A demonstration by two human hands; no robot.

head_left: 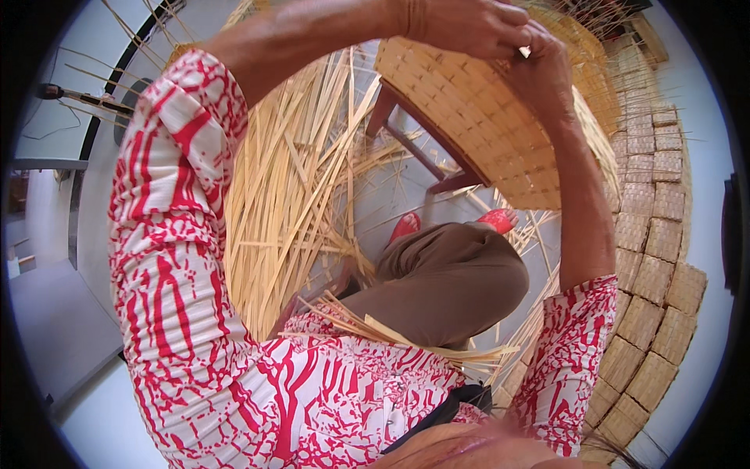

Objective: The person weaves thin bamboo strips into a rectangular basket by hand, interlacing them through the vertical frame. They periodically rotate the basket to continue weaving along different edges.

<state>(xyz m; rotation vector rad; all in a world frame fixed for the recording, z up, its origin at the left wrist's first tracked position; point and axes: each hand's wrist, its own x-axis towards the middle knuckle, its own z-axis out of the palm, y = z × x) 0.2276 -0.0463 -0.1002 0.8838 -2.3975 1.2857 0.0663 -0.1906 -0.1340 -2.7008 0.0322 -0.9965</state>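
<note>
My left hand (pixel 469 27) and my right hand (pixel 541 70) meet at the far side, over a woven bamboo piece (pixel 476 117). Their fingers are curled in and pressed close together, touching each other. What they pinch is hidden; a small bright spot shows between them. The woven piece is pale yellow with a checked weave. It lies tilted across a dark reddish wooden stool (pixel 453 181), and part of it is behind my right hand and forearm.
Long split bamboo strips (pixel 273 195) lie heaped on the left, with a few strips (pixel 406 336) across my lap. Stacked small woven baskets (pixel 648 281) line the right side. Thin stakes stick out at the far right. A grey cabinet (pixel 66 328) stands at left.
</note>
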